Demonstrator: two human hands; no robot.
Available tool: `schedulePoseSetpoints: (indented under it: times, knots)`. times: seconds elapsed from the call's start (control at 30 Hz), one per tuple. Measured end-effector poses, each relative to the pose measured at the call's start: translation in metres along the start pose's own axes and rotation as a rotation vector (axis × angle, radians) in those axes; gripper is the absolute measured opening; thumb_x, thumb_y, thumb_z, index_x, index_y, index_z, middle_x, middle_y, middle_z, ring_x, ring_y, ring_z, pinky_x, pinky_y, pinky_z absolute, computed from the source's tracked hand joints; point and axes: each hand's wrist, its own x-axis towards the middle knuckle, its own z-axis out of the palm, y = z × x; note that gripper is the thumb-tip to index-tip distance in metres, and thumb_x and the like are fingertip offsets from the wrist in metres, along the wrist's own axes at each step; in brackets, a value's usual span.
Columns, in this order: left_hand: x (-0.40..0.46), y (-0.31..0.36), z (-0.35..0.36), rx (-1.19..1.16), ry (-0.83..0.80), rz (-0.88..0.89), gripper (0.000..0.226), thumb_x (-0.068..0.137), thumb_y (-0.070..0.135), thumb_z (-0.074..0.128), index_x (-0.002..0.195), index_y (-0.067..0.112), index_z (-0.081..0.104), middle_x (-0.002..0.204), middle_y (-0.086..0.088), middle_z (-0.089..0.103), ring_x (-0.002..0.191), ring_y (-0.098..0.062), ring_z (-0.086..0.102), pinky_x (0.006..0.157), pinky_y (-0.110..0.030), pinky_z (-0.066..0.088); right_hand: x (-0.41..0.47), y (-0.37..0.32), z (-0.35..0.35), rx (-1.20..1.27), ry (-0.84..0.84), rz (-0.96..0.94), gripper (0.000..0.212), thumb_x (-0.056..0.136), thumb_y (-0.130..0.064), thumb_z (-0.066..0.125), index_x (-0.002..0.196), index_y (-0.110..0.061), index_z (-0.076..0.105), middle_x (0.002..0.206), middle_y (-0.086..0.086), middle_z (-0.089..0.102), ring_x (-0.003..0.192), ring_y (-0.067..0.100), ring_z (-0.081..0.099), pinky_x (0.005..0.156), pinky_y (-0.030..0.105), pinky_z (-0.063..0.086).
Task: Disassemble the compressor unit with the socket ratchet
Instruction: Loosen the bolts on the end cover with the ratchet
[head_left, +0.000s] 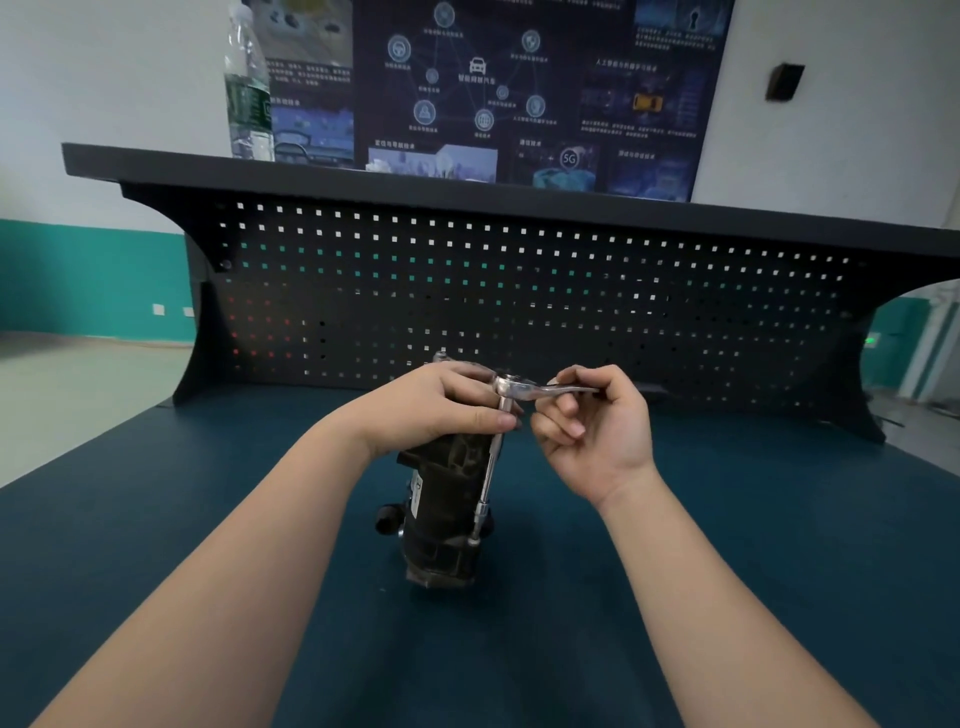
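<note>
The dark compressor unit (441, 514) stands upright on the blue-green bench top (727, 545). A silver socket ratchet (514, 391) sits above it, and its long extension bar (488, 478) runs down the unit's right side to a bolt near the lower part. My left hand (441, 410) wraps over the top of the compressor, thumb against the extension bar just under the ratchet head. My right hand (592, 426) holds the ratchet handle between curled fingers and thumb, to the right of the unit.
A black pegboard back panel (519, 291) with a shelf (363, 171) rises behind the bench. A plastic water bottle (248, 88) stands on the shelf at the left. A dark poster (493, 78) hangs on the wall.
</note>
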Motion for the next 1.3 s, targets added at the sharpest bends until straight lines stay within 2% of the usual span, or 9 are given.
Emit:
schedulePoseSetpoints:
  times: [0.17,0.3,0.37,0.53,0.67,0.77,0.93,1.17,1.3]
  knots:
    - [0.002,-0.003,0.001,-0.014,0.063,0.004,0.024,0.068,0.047,0.073,0.091,0.04,0.078,0.121,0.02,0.062,0.111,0.022,0.046,0.084,0.004,0.034,0.003,0.0,0.001,-0.102,0.052,-0.053,0.021,0.084,-0.006,0.043,0.065,-0.013,0.051,0.047,0.002,0.04,0.035,0.011,0.03,0.035,0.02,0.025]
    - [0.002,-0.005,0.002,-0.034,0.072,0.037,0.012,0.077,0.033,0.076,0.088,0.038,0.079,0.115,0.02,0.066,0.108,0.022,0.048,0.087,0.003,0.034,-0.023,0.018,0.006,-0.857,-0.009,-0.744,0.028,0.087,-0.015,0.053,0.063,-0.019,0.039,0.052,0.003,0.045,0.046,0.007,0.042,0.045,0.021,0.034]
    - [0.001,-0.005,0.0,-0.013,0.073,0.02,0.013,0.078,0.033,0.076,0.09,0.038,0.079,0.12,0.018,0.065,0.12,0.012,0.046,0.103,-0.012,0.033,-0.027,0.024,0.008,-1.054,-0.069,-0.851,0.029,0.086,-0.02,0.056,0.065,-0.018,0.036,0.056,0.004,0.046,0.049,0.003,0.042,0.048,0.017,0.035]
    - [0.0,-0.001,-0.002,-0.011,0.017,0.008,0.017,0.084,0.024,0.074,0.096,0.035,0.079,0.114,0.026,0.063,0.106,0.012,0.054,0.084,-0.001,0.04,-0.011,0.005,0.005,-0.254,-0.004,-0.279,0.037,0.086,-0.003,0.047,0.053,-0.019,0.041,0.045,0.004,0.043,0.035,0.011,0.032,0.038,0.02,0.024]
    - [0.003,-0.001,0.002,-0.009,0.049,-0.027,0.015,0.074,0.036,0.077,0.088,0.04,0.079,0.123,0.023,0.058,0.119,0.018,0.042,0.102,-0.014,0.031,0.004,0.0,-0.002,0.022,0.088,0.033,0.026,0.08,-0.01,0.048,0.055,-0.01,0.049,0.045,0.001,0.039,0.033,0.008,0.028,0.033,0.018,0.022]
    - [0.006,-0.005,0.003,-0.012,0.07,-0.011,0.015,0.075,0.036,0.077,0.09,0.039,0.079,0.121,0.023,0.061,0.118,0.014,0.046,0.1,-0.011,0.034,-0.002,0.003,-0.001,-0.139,0.084,-0.18,0.035,0.088,-0.005,0.045,0.054,-0.016,0.043,0.046,0.001,0.04,0.036,0.01,0.032,0.037,0.021,0.022]
    - [0.005,-0.008,0.0,-0.027,0.089,0.025,0.014,0.077,0.036,0.077,0.09,0.04,0.079,0.109,0.03,0.066,0.099,0.028,0.048,0.073,0.009,0.033,-0.029,0.034,0.008,-0.997,0.054,-0.902,0.032,0.09,-0.019,0.057,0.062,-0.014,0.042,0.057,0.008,0.05,0.052,0.009,0.047,0.052,0.017,0.037]
    - [0.003,-0.005,-0.001,-0.029,0.075,0.008,0.013,0.074,0.038,0.078,0.087,0.042,0.078,0.109,0.035,0.064,0.106,0.022,0.05,0.08,0.006,0.035,0.006,0.009,0.002,-0.006,0.138,-0.078,0.032,0.088,-0.012,0.047,0.056,-0.01,0.048,0.044,0.001,0.039,0.033,0.009,0.027,0.035,0.019,0.021]
    - [0.001,-0.007,-0.002,-0.072,0.1,0.01,0.026,0.059,0.049,0.076,0.084,0.04,0.079,0.106,0.037,0.063,0.107,0.02,0.051,0.086,-0.003,0.038,0.015,0.013,0.002,0.016,0.118,-0.039,0.041,0.089,-0.013,0.043,0.048,-0.011,0.048,0.043,-0.001,0.037,0.032,0.008,0.025,0.036,0.019,0.018]
